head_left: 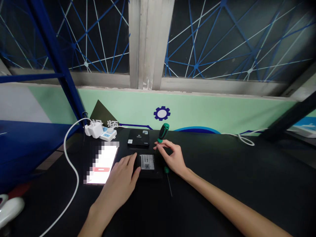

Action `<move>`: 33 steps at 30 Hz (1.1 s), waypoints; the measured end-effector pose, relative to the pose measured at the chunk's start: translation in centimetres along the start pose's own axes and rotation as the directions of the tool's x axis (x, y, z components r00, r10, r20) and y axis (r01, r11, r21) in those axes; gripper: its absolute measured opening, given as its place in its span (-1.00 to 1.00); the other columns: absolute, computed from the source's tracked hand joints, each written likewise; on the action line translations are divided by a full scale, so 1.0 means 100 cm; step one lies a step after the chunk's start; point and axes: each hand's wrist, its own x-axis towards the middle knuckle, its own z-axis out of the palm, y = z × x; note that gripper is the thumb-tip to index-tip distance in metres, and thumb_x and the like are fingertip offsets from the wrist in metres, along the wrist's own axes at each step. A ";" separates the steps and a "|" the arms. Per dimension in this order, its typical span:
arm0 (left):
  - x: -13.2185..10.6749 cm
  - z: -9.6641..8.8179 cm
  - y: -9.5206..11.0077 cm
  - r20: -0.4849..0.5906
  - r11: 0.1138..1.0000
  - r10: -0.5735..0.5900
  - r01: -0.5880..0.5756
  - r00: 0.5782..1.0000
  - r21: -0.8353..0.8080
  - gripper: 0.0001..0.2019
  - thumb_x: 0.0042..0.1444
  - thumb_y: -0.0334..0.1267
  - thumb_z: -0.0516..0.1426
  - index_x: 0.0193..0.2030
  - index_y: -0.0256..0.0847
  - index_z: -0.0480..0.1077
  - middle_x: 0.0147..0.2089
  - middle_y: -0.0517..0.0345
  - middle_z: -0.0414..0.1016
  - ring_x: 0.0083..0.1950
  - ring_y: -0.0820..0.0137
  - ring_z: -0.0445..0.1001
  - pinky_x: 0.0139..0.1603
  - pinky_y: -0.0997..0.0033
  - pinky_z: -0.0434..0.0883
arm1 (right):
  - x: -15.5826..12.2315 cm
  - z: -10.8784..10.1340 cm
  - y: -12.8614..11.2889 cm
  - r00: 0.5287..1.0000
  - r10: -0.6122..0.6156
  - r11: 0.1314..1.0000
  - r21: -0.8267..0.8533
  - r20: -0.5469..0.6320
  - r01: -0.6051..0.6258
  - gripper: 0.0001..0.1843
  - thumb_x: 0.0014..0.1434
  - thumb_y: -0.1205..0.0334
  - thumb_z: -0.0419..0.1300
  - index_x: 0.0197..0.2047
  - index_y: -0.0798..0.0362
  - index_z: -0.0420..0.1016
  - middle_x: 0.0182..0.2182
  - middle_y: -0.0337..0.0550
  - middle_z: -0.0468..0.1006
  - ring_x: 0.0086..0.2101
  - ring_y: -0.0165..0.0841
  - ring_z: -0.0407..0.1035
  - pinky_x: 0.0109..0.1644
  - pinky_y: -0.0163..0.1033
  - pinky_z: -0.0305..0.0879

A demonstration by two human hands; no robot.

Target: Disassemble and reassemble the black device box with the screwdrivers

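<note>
A black, flat device (150, 174) with a white printed label lies on the dark tabletop, label side up. My left hand (124, 169) rests on its left side, fingers stretched out over the edge. In my right hand (171, 153) is a screwdriver (164, 131) with a green and black handle, pinched near the base of the handle and standing almost upright. Its shaft points down to the device's upper right part; the tip is too small to make out. A second green-handled screwdriver (169, 182) lies on the table just right of the device, below my right hand.
Behind the device lies a black flat box (138, 137) with a small sticker. A bright phone or tablet screen (105, 164) lies on the left. Farther left are a white power strip (107, 134) with plugs and a looping white cable (77, 171). The green wall (197, 112) closes off the back.
</note>
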 end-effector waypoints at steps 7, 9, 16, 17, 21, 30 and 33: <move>0.000 0.002 -0.002 -0.023 1.000 0.012 -0.012 1.000 -0.010 -0.52 0.41 -0.09 -0.14 0.38 -0.21 0.17 0.29 -0.11 0.38 0.30 0.10 0.33 0.22 0.03 0.35 | -0.001 0.001 0.004 1.000 -0.010 1.000 0.001 0.000 0.010 -0.77 0.32 0.08 0.19 -0.32 -0.03 0.57 -0.37 -0.14 0.70 -0.19 -0.14 0.59 -0.01 -0.06 0.40; 0.000 0.002 -0.001 -0.014 1.000 0.006 -0.006 1.000 -0.006 -0.51 0.41 -0.09 -0.14 0.38 -0.23 0.17 0.29 -0.12 0.38 0.30 0.10 0.33 0.22 0.01 0.34 | -0.001 0.001 0.005 1.000 -0.007 1.000 -0.002 -0.005 0.007 -0.78 0.31 0.08 0.20 -0.32 -0.03 0.56 -0.38 -0.15 0.70 -0.21 -0.14 0.59 -0.01 -0.07 0.40; 0.001 0.000 0.000 0.012 1.000 -0.011 0.011 1.000 -0.005 -0.49 0.41 -0.09 -0.14 0.39 -0.28 0.15 0.31 -0.14 0.36 0.32 0.10 0.31 0.26 0.00 0.31 | 0.000 0.002 0.004 1.000 0.000 1.000 -0.002 -0.024 0.000 -0.79 0.30 0.09 0.23 -0.34 -0.03 0.55 -0.41 -0.18 0.68 -0.31 -0.19 0.58 -0.06 -0.10 0.39; 0.001 0.000 0.001 0.015 1.000 -0.013 0.013 1.000 -0.005 -0.49 0.42 -0.09 -0.15 0.39 -0.29 0.15 0.31 -0.14 0.35 0.32 0.10 0.31 0.26 0.00 0.31 | 0.000 0.002 0.005 1.000 0.000 1.000 -0.001 -0.025 0.000 -0.79 0.29 0.09 0.23 -0.34 -0.03 0.55 -0.41 -0.19 0.68 -0.31 -0.19 0.58 -0.06 -0.10 0.39; 0.001 -0.002 0.002 0.021 1.000 -0.016 0.016 1.000 -0.003 -0.49 0.42 -0.09 -0.14 0.39 -0.30 0.16 0.30 -0.15 0.37 0.31 0.09 0.32 0.23 0.00 0.34 | -0.001 0.001 0.005 0.999 -0.012 1.000 -0.029 -0.034 0.011 -0.80 0.29 0.09 0.23 -0.34 -0.03 0.55 -0.42 -0.19 0.68 -0.32 -0.19 0.57 -0.06 -0.09 0.35; 0.000 0.001 -0.001 0.008 1.000 -0.002 0.002 1.000 0.012 -0.50 0.42 -0.09 -0.15 0.39 -0.28 0.15 0.31 -0.13 0.36 0.31 0.11 0.32 0.25 0.00 0.32 | -0.001 0.001 0.007 0.998 -0.038 0.997 -0.066 -0.049 0.035 -0.86 0.26 0.16 0.28 -0.33 -0.01 0.58 -0.39 -0.20 0.68 -0.34 -0.23 0.55 -0.12 -0.13 0.31; 0.000 0.000 -0.001 0.020 1.000 -0.006 0.006 1.000 0.014 -0.49 0.42 -0.08 -0.15 0.40 -0.27 0.14 0.32 -0.11 0.35 0.32 0.13 0.30 0.27 0.02 0.31 | 0.000 0.001 0.007 0.997 -0.046 0.997 -0.071 -0.057 0.042 -0.87 0.24 0.17 0.29 -0.34 -0.01 0.57 -0.40 -0.21 0.68 -0.35 -0.24 0.55 -0.13 -0.14 0.30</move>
